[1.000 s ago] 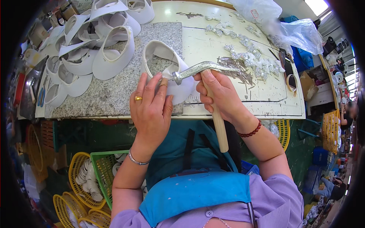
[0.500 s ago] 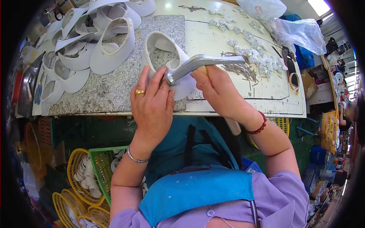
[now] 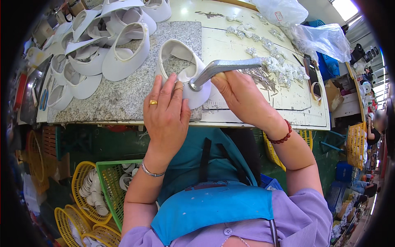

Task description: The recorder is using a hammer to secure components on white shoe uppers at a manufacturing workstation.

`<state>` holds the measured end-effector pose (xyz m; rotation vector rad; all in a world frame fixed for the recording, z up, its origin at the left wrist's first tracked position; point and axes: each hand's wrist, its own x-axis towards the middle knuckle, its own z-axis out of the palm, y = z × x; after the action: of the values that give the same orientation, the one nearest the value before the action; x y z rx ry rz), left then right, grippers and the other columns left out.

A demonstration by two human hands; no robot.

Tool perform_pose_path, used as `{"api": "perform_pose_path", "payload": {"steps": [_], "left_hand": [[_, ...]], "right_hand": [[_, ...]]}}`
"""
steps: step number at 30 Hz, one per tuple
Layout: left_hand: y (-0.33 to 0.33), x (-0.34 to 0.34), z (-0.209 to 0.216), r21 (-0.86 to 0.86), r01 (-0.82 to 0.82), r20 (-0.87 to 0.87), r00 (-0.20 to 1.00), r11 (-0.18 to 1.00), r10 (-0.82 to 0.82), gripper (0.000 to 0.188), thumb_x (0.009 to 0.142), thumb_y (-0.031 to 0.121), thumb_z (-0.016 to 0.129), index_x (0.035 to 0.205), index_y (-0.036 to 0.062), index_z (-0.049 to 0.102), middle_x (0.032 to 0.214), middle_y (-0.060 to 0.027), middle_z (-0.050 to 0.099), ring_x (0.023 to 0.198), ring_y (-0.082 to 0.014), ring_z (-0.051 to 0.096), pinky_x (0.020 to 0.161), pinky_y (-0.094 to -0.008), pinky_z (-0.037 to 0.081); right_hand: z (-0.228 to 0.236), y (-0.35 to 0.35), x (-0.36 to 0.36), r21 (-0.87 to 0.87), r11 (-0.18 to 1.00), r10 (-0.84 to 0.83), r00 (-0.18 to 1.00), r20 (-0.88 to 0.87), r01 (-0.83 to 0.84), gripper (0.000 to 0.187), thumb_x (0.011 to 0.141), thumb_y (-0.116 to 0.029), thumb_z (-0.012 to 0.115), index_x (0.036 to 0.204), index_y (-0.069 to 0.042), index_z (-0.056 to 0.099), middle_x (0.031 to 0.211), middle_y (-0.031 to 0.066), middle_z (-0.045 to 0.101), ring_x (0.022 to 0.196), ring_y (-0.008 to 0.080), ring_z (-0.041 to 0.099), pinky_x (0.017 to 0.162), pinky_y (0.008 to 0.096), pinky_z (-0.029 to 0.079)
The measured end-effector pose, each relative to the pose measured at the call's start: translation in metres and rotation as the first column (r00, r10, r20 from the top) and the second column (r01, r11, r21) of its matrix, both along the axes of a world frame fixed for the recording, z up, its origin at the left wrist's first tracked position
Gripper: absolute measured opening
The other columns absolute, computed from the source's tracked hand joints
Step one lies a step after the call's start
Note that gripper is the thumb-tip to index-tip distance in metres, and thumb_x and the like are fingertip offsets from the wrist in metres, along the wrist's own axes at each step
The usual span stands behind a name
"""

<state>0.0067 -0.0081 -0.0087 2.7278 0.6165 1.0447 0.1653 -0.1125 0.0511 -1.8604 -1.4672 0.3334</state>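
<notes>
My left hand (image 3: 165,110) presses flat on the near end of a white shoe upper (image 3: 181,68) that lies on a grey granite slab (image 3: 123,99). My right hand (image 3: 240,96) grips a metal hammer (image 3: 224,68). The hammer's round face rests on the shoe upper's near edge, right beside my left fingertips. Its wooden handle is hidden inside my fist.
A pile of several white shoe uppers (image 3: 107,45) covers the slab's far left. Silvery decorative pieces (image 3: 275,61) and clear plastic bags (image 3: 312,33) lie on the cream worktable (image 3: 255,115) to the right. Yellow and green baskets (image 3: 98,189) with white parts stand below the table edge.
The hammer head has come down from above the shoe upper onto its near edge. My left hand stays pressed on the upper, and the view has tilted slightly.
</notes>
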Motion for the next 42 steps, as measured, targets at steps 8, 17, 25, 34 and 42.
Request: {"api": "perform_pose_path", "payload": {"steps": [8,17,25,34,42], "left_hand": [[-0.002,0.003,0.003,-0.045,-0.012,-0.006,1.000,0.999,0.012,0.027,0.086,0.010,0.055,0.109,-0.0015,0.063,0.123,-0.0103,0.056,0.123,-0.0353,0.044,0.099,-0.0433,0.034],[-0.002,0.003,0.004,-0.045,-0.022,-0.008,1.000,0.999,0.021,0.028,0.085,0.010,0.055,0.110,-0.0009,0.063,0.122,-0.0090,0.057,0.123,-0.0340,0.044,0.099,-0.0423,0.034],[0.001,-0.002,0.001,-0.079,-0.002,0.029,1.000,0.997,0.004,0.029,0.084,0.010,0.058,0.111,-0.0010,0.063,0.124,-0.0090,0.057,0.124,-0.0339,0.045,0.099,-0.0423,0.034],[-0.001,0.011,0.007,-0.138,-0.012,0.004,1.000,0.990,0.013,0.027,0.083,0.008,0.057,0.107,0.0004,0.065,0.123,-0.0095,0.057,0.124,-0.0350,0.042,0.101,-0.0435,0.032],[0.000,0.017,0.000,-0.142,-0.032,0.054,0.998,0.989,0.040,0.036,0.072,0.010,0.058,0.107,0.0069,0.064,0.119,-0.0059,0.055,0.122,-0.0312,0.042,0.092,-0.0458,0.035]], "right_hand": [[0.000,0.006,-0.001,0.074,0.995,0.052,0.972,0.227,-0.071,0.018,0.089,-0.012,0.050,0.102,-0.003,0.060,0.080,0.0195,0.061,0.072,0.0388,0.059,0.062,0.0457,0.048],[0.014,0.008,0.000,-0.152,0.973,0.228,0.784,0.577,-0.172,0.020,0.079,-0.008,0.057,0.097,-0.010,0.065,0.071,0.0120,0.061,0.065,0.0297,0.063,0.055,0.0387,0.051],[0.008,0.002,-0.006,-0.100,0.986,0.165,0.865,0.474,-0.133,0.017,0.084,-0.011,0.058,0.100,-0.010,0.064,0.097,0.0114,0.061,0.076,0.0306,0.061,0.060,0.0379,0.050],[0.004,0.007,0.014,-0.116,0.982,0.187,0.861,0.473,-0.149,0.015,0.085,-0.011,0.056,0.099,-0.010,0.063,0.090,0.0121,0.057,0.076,0.0318,0.060,0.063,0.0383,0.049],[0.007,0.001,0.007,-0.076,0.990,0.142,0.881,0.452,-0.120,0.023,0.088,-0.008,0.051,0.108,-0.010,0.064,0.091,0.0141,0.061,0.074,0.0336,0.061,0.063,0.0405,0.050]]}}
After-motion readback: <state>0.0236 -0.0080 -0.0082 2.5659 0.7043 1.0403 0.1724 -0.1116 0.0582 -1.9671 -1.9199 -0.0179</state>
